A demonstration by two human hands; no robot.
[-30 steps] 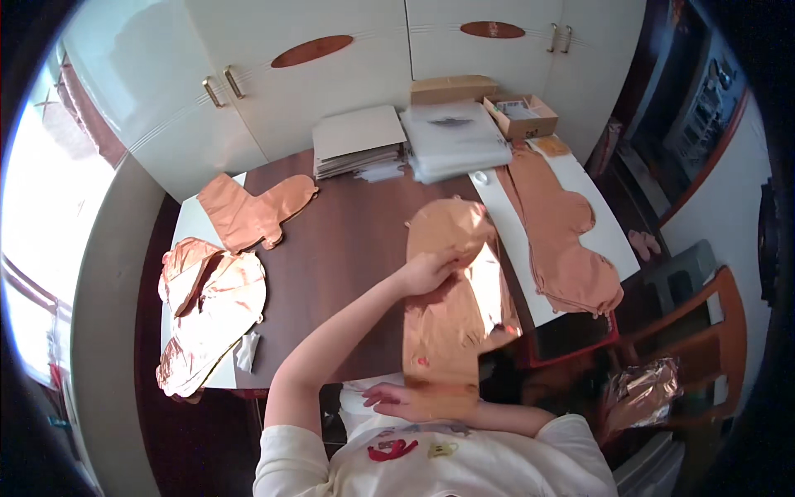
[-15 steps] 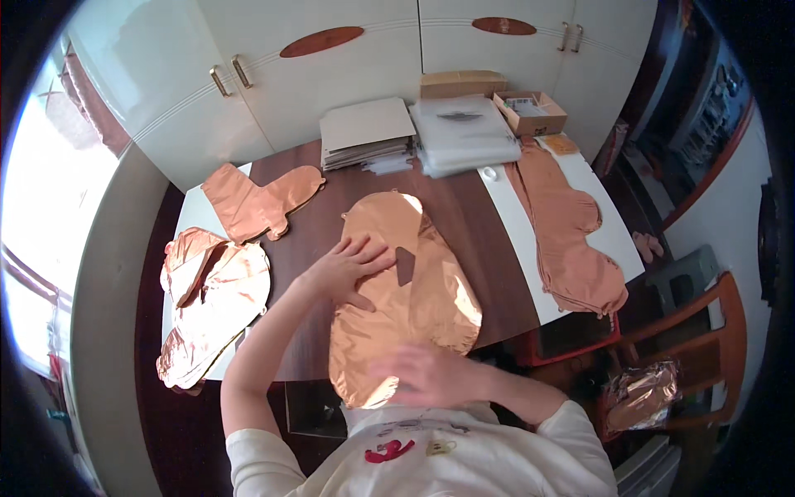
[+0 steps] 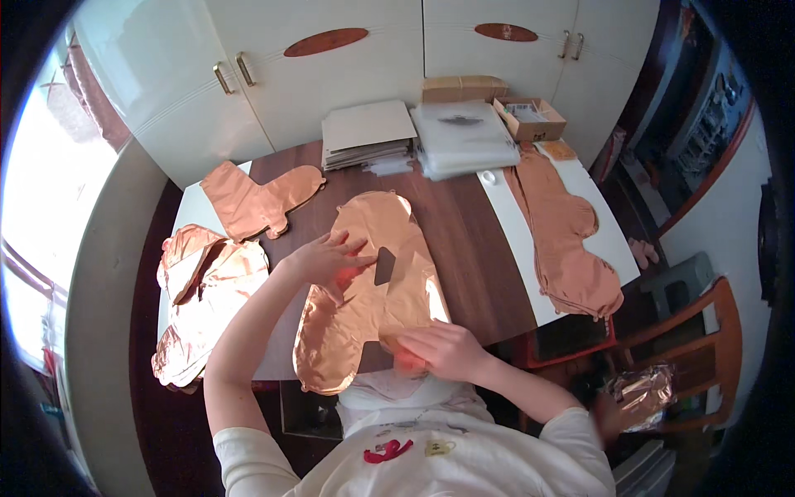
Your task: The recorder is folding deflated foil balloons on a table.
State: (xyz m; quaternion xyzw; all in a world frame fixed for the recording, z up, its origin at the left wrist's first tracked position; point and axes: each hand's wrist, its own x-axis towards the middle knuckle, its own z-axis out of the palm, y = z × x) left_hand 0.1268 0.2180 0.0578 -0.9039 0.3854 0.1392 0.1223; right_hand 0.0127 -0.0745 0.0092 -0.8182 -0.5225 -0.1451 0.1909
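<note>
A flat, uninflated rose-gold foil balloon (image 3: 377,286) lies spread on the dark wooden table (image 3: 472,240) in front of me. My left hand (image 3: 325,258) rests flat on its upper left part, fingers spread. My right hand (image 3: 443,348) presses on its lower right edge near the table's front. The balloon's lower end hangs a little over the table edge.
More foil balloons lie around: a stack at the right (image 3: 567,240) on a white board, one at the upper left (image 3: 252,199), a crumpled pile at the left (image 3: 203,290). Grey card stacks (image 3: 367,132), clear bags (image 3: 462,137) and a small cardboard box (image 3: 530,120) sit at the back. A wooden chair (image 3: 687,348) stands at right.
The balloon was lifted from the right side, carried left and laid flat in front of me. Both hands have come down onto it, smoothing it.
</note>
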